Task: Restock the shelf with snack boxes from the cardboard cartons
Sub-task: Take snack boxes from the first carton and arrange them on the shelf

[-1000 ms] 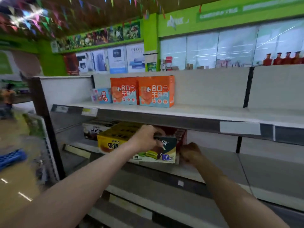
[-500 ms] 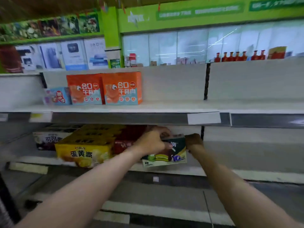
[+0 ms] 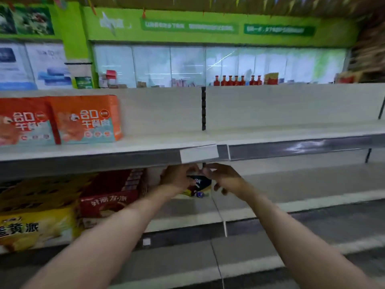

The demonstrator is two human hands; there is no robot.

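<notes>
Both hands, left (image 3: 178, 177) and right (image 3: 224, 178), grip my dark snack box (image 3: 200, 184) deep on the middle shelf (image 3: 260, 211) beside the red box (image 3: 110, 195): three kinds stocked, long bare shelving right unfilled, cartons unseen.

On the middle shelf (image 3: 187, 215), a snack box (image 3: 200, 185) is set far back near the rear wall, flanked by the left hand (image 3: 177, 178) and right hand (image 3: 223, 180). Two boxes (image 3: 108, 197) are lined toward the left edge. On the upper shelf (image 3: 270, 134), two packs (image 3: 83, 119) are stood at the left end.
</notes>
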